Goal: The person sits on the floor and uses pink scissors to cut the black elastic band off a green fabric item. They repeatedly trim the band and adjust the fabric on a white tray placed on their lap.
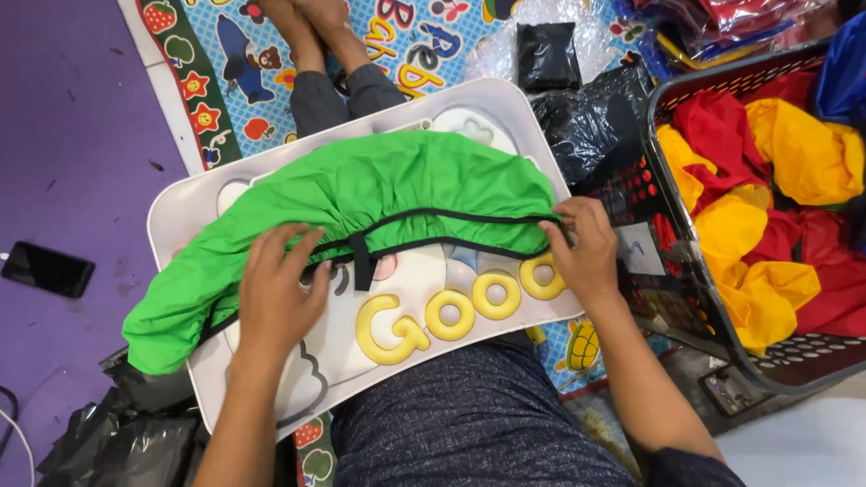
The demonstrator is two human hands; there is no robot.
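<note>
The person is smoothing a green elasticated fabric cover (361, 194) on a white lap tray (180, 212). The left hand (280, 284) is pressing flat, fingers spread; the right hand (586, 248) is pinching the black-trimmed edge. Judging by this, the next fold needs the hem aligned.

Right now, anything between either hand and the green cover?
Nothing visible. The left hand lies flat on the green fabric cover, and the right hand grips its black-trimmed edge at the right end. The cover rests on the white lap tray, with nothing lying over it.
</note>
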